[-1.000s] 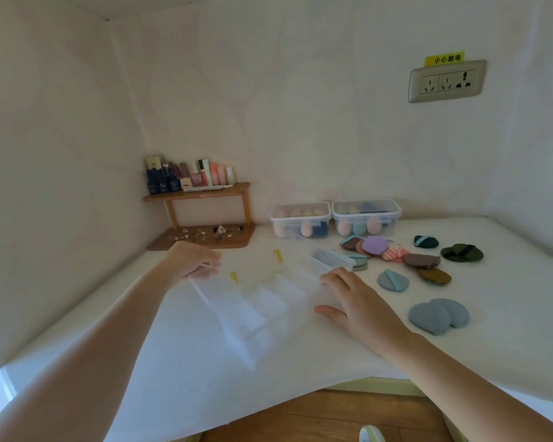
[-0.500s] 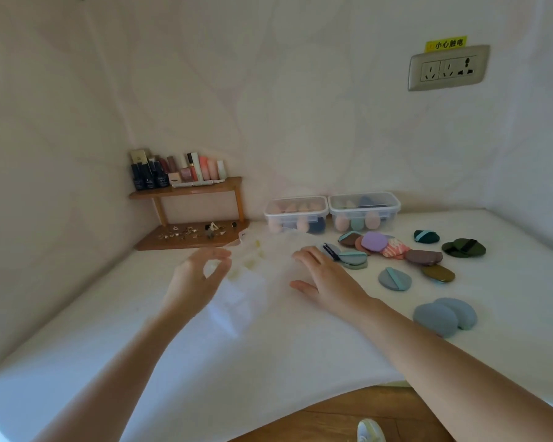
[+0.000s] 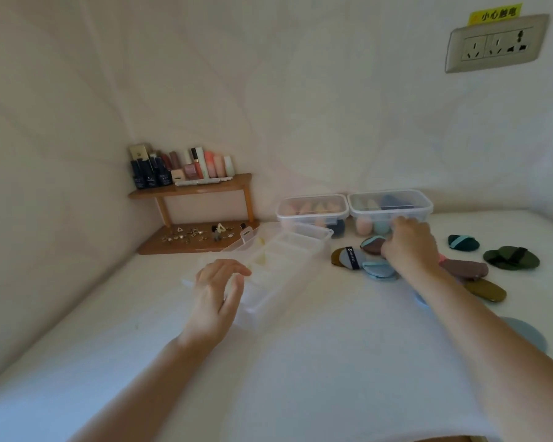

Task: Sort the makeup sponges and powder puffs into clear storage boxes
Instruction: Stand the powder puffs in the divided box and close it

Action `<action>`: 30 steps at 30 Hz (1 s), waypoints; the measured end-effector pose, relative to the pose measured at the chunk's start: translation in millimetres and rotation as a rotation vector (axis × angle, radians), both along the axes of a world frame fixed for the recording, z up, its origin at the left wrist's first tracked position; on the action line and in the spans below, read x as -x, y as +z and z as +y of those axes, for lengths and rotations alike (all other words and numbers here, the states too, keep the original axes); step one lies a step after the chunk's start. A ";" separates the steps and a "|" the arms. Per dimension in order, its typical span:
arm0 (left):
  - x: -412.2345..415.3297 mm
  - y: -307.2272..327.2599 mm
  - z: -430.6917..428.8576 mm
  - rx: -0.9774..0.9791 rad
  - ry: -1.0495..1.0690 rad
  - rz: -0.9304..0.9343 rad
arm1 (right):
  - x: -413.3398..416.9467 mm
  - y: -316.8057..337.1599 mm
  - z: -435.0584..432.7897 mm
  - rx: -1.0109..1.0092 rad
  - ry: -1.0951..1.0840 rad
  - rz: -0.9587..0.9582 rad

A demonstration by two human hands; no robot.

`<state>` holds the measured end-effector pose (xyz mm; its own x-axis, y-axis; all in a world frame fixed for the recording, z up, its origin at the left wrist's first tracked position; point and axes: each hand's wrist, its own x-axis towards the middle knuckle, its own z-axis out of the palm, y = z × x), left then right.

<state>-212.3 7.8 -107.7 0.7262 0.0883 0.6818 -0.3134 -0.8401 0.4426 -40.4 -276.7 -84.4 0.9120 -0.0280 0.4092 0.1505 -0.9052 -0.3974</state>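
Left hand (image 3: 219, 298) loosely open beside the divided box (image 3: 288, 260); right hand (image 3: 409, 245) over the powder puffs (image 3: 348, 258), grip unclear.

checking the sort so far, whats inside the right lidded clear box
The right lidded box shows a pink sponge, a teal sponge and a dark blue shape behind. The right hand covers part of its front, hiding the rest.

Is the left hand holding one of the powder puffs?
No, the left hand holds nothing; its fingers are loosely spread near the divided clear box.
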 end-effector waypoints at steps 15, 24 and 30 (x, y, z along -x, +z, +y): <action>16.8 27.0 21.8 0.096 -0.074 0.362 | 10.3 17.2 -9.7 -0.178 -0.043 0.087; 24.2 23.1 4.4 0.075 -0.102 0.326 | 95.3 52.3 49.6 -0.433 0.654 -0.082; 26.7 19.7 -21.8 -0.031 -0.061 0.170 | 132.1 41.0 88.0 -0.143 0.854 0.119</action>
<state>-239.0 -14.0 -88.1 0.8345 0.0211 0.5506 -0.2873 -0.8360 0.4675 -172.5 -188.7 -43.4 0.6811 0.6404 0.3549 0.7047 -0.4419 -0.5550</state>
